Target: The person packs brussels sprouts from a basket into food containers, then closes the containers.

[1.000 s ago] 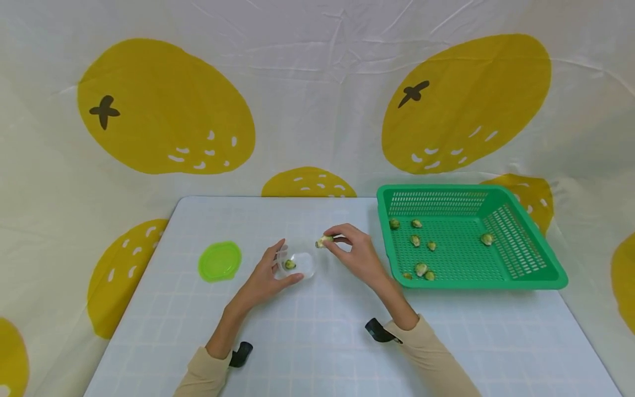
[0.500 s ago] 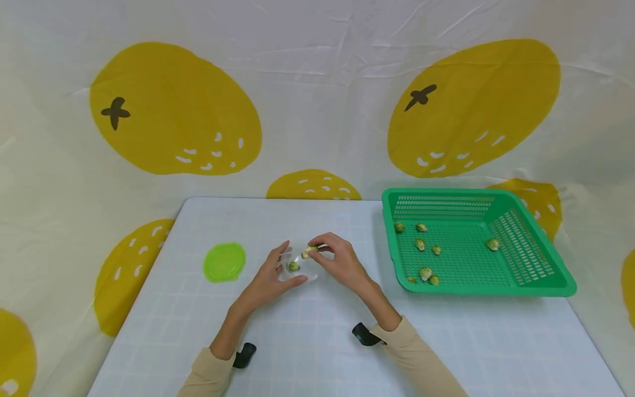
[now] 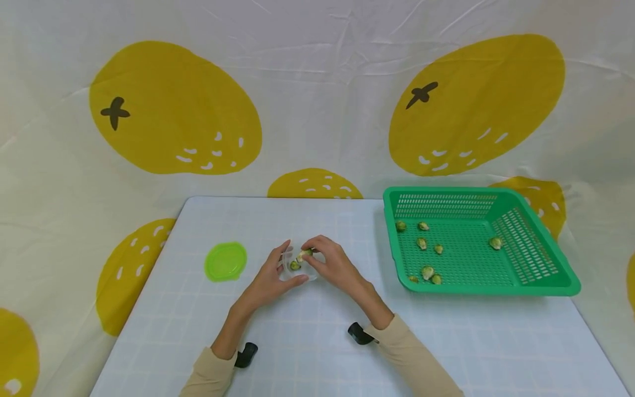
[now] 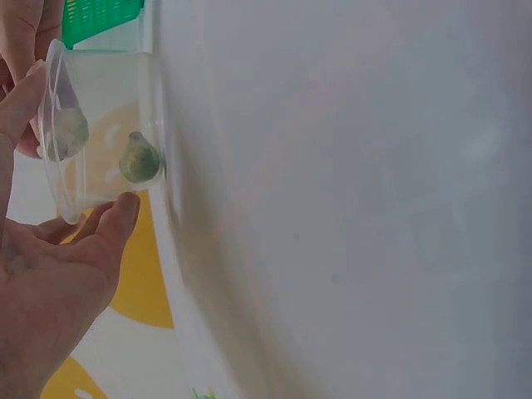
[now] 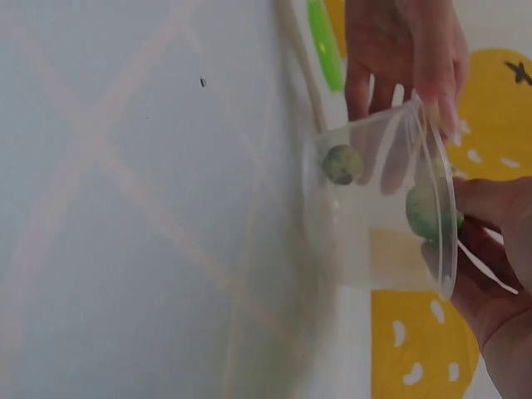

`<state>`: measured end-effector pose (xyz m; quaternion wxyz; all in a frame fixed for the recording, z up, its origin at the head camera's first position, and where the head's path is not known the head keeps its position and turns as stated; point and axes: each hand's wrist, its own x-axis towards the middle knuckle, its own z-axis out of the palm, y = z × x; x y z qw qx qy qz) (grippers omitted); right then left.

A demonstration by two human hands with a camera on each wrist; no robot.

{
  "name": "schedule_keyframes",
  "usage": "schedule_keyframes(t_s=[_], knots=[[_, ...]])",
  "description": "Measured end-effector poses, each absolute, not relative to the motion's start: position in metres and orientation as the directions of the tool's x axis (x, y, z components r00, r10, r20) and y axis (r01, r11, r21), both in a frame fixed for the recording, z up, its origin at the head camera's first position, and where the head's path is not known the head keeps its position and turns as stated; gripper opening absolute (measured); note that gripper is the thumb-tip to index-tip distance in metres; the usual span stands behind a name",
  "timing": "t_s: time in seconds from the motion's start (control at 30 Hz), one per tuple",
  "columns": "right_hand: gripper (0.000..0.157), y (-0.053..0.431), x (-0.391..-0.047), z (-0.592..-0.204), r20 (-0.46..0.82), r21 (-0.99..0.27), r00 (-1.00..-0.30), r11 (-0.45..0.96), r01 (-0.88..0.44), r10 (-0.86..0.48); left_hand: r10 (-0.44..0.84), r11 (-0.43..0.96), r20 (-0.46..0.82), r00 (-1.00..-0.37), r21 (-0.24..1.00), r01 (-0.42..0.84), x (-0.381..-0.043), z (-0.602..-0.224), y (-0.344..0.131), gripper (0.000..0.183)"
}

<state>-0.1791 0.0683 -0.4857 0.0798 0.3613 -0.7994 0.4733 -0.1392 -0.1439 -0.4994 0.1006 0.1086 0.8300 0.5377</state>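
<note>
My left hand (image 3: 268,282) holds a clear plastic tub (image 5: 374,249) from its left side, thumb in front and fingers behind. One Brussels sprout (image 4: 139,160) lies at the bottom of the tub. Between thumb and fingers, my right hand (image 3: 336,266) pinches another Brussels sprout (image 3: 303,255), which is just inside the tub's mouth. Through the cloudy wall in the right wrist view, that held sprout (image 5: 424,213) shows beside the rim, above the level of the first one.
A bright green lid (image 3: 225,262) lies flat on the table to the left of the tub. At the right stands a green mesh basket (image 3: 488,291) with several Brussels sprouts (image 3: 428,272) spread over its floor. A printed cloth (image 3: 317,99) hangs behind the table.
My right hand has moved left and slightly down, bringing its Brussels sprout from beside the tub into its mouth. My left hand keeps its hold on the tub. The head view has shifted slightly.
</note>
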Motion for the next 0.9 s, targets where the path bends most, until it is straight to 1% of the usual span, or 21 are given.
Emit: schedule_keyframes(t_s=[0.2, 0.6, 0.8, 0.9], knots=[[0.018, 0.0672, -0.1791, -0.4861, 0.464, -0.623, -0.701, 0.363, -0.693, -0.541, 0.291, 0.385, -0.065, -0.955, 0.921, 0.054, -0.1385, -0.4982, -0.1433, 0.105], [0.016, 0.0632, -0.1818, -0.4844, 0.408, -0.541, -0.644, 0.397, -0.741, -0.647, 0.29, 0.376, -0.054, -0.956, 0.924, 0.062, -0.1386, -0.4998, -0.1438, 0.103], [0.012, 0.0597, -0.1832, -0.4826, 0.361, -0.55, -0.659, 0.42, -0.722, -0.66, 0.288, 0.366, -0.048, -0.956, 0.928, 0.064, -0.1385, -0.5002, -0.1432, 0.104], [0.013, 0.0591, -0.1829, -0.4802, 0.327, -0.563, -0.672, 0.434, -0.703, -0.664, 0.286, 0.37, -0.049, -0.957, 0.927, 0.063, -0.1384, -0.5002, -0.1431, 0.103]])
